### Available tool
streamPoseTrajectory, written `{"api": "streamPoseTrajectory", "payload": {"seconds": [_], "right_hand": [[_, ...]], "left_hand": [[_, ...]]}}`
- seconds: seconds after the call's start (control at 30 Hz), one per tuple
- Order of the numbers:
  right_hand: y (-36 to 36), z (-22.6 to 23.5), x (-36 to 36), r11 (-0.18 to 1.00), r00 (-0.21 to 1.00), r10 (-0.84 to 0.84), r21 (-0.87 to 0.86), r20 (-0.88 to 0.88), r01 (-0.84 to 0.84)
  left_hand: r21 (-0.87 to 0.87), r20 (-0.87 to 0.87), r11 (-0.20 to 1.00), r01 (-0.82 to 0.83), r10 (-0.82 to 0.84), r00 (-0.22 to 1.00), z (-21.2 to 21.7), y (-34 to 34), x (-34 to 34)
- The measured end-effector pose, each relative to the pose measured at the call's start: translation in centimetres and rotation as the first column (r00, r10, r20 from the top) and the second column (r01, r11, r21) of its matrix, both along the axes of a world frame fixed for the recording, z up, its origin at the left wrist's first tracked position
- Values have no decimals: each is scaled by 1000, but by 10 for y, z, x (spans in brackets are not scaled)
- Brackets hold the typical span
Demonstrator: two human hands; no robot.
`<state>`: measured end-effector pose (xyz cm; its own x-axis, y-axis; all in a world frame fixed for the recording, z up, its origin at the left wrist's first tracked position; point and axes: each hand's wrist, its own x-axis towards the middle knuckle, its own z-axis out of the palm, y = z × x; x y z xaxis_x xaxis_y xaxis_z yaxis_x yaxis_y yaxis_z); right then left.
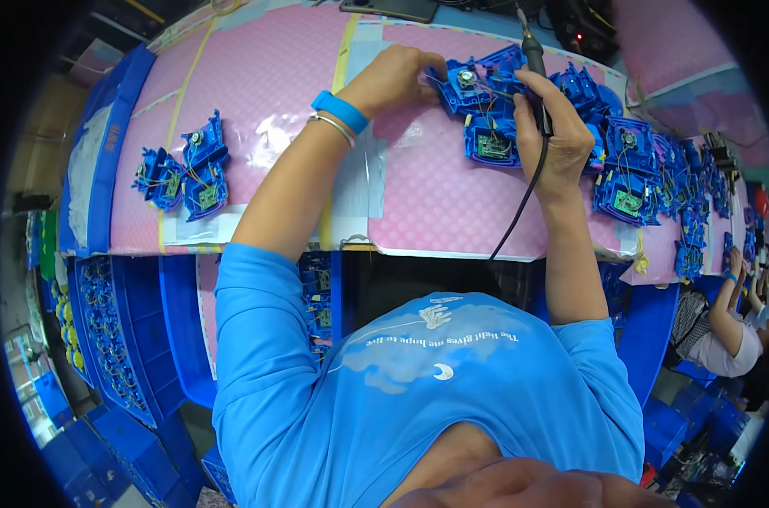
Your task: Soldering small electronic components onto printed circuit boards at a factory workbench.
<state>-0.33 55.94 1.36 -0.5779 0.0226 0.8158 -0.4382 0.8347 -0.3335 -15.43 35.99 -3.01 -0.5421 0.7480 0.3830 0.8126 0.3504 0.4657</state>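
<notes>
My right hand is closed around a black soldering iron. Its metal end points toward the far edge of the table, and its cord hangs toward me. Beneath and left of it lies an opened blue plastic housing with a round silver part and thin wires. The curled fingers of my left hand grip this housing's left edge; the fingertips are partly hidden. A green circuit board sits in the connected blue shell nearest me.
Another opened wired housing lies on the pink table mat at left. More blue housings crowd the right side. A phone rests at the far edge. Blue bins stand below left; a co-worker sits far right.
</notes>
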Motion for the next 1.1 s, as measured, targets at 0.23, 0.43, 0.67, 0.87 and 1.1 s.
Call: {"api": "streamPoseTrajectory", "payload": {"seconds": [0.23, 0.43, 0.67, 0.87, 1.1], "right_hand": [[-10, 8, 15, 999, 984, 3, 49, -176, 6], [-65, -2, 70, 908, 926, 203, -415, 320, -55], [-52, -52, 87, 925, 911, 380, -84, 159, -371], [-53, -55, 97, 809, 745, 588, -241, 316, -536], [-48, -60, 91, 787, 750, 615, -243, 243, -567]], "left_hand": [[124, -95, 986, -111, 124, 988, 40, -39, 72], [241, -85, 826, -509, 541, 837, 17, -80, 191], [235, 269, 753, -614, 557, 786, 3, -94, 238], [233, 538, 783, -577, 391, 747, 0, -87, 227], [255, 633, 757, -602, 340, 696, 4, -84, 212]]}}
